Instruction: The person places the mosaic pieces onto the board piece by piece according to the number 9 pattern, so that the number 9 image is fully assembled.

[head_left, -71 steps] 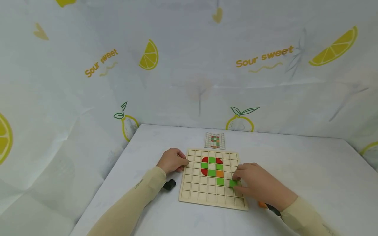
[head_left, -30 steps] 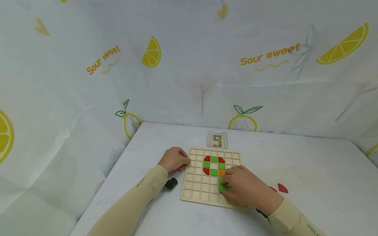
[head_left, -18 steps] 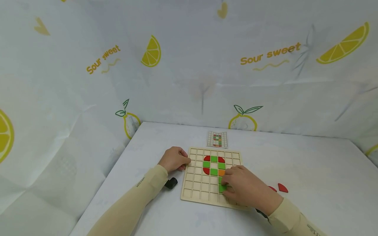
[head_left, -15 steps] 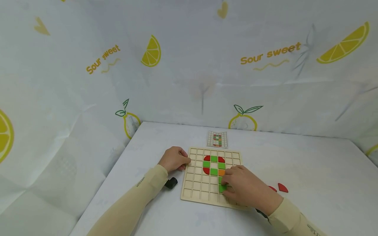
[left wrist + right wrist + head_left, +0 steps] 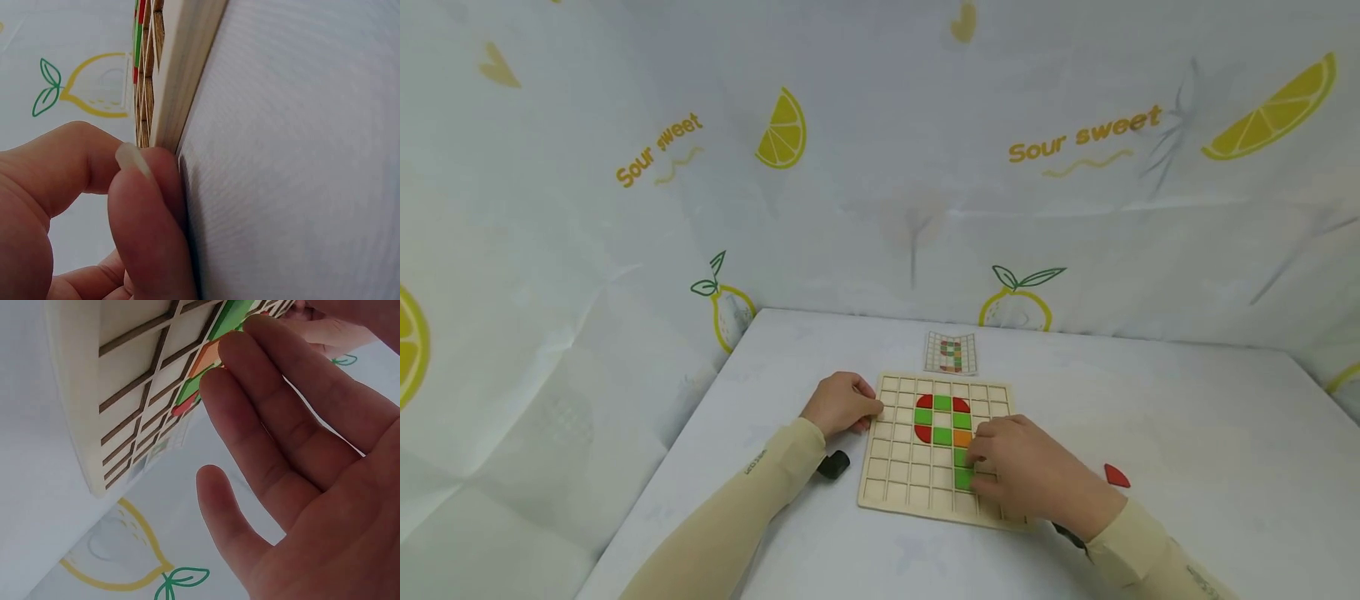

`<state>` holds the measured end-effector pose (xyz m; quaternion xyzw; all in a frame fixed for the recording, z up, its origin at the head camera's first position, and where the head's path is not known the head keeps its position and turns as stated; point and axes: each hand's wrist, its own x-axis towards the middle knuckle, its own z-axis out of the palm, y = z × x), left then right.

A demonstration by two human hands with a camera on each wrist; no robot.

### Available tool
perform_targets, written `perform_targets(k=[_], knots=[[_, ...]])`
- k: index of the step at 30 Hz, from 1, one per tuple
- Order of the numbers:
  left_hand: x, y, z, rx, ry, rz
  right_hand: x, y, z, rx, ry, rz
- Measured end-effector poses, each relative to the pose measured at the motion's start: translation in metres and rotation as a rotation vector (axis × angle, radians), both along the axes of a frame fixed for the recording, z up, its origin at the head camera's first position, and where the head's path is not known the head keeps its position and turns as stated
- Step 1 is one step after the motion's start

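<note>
A pale wooden grid board [image 5: 898,472] lies on the table, bearing green and orange square tiles and red quarter-round tiles. My left hand [image 5: 841,405] holds the board's left edge; in the left wrist view its thumb [image 5: 150,231] and bent index finger meet at that edge. Over the right part of the board is my right hand [image 5: 1033,468], its fingertips just right of the lowest green tile [image 5: 963,479]. That tile sits below another green one and the orange tile [image 5: 962,438]. Extended fingers [image 5: 244,431] with nothing between them show in the right wrist view.
Behind the board lies a printed pattern card [image 5: 951,353]. A loose red quarter-round tile [image 5: 1116,476] is on the table to the right, beyond my right hand. A white lemon-print cloth [image 5: 865,208] hangs behind the table.
My right hand brought a green tile leftward into the column below the other green one, then let go and drew slightly right. The left hand has kept its place at the board's edge.
</note>
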<state>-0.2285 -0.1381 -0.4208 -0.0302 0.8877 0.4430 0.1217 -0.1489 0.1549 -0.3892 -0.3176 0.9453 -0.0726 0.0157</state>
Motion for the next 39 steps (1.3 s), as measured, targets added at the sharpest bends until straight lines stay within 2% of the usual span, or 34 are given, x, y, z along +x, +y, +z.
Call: perform_targets(k=[8, 14, 20, 25, 32, 39], knots=[[0.001, 0.0, 0.0, -0.02, 0.003, -0.001, -0.001, 0.042, 0.003, 0.012, -0.032, -0.108], [0.001, -0.001, 0.001, -0.036, 0.001, -0.003, 0.008, 0.093, -0.001, 0.033, 0.009, -0.174], [0.0, -0.001, 0.0, -0.034, -0.021, 0.005, 0.016, 0.13, -0.007, 0.05, -0.023, -0.275], [0.0, 0.001, 0.001, -0.037, -0.02, -0.003, 0.02, 0.14, -0.007, 0.051, -0.037, -0.32], [0.0, -0.001, -0.001, -0.025, -0.016, 0.003, 0.018, 0.142, -0.01, 0.043, 0.006, -0.272], [-0.001, -0.001, -0.001, -0.001, -0.014, -0.007, 0.014, 0.155, -0.015, 0.079, -0.042, -0.314]])
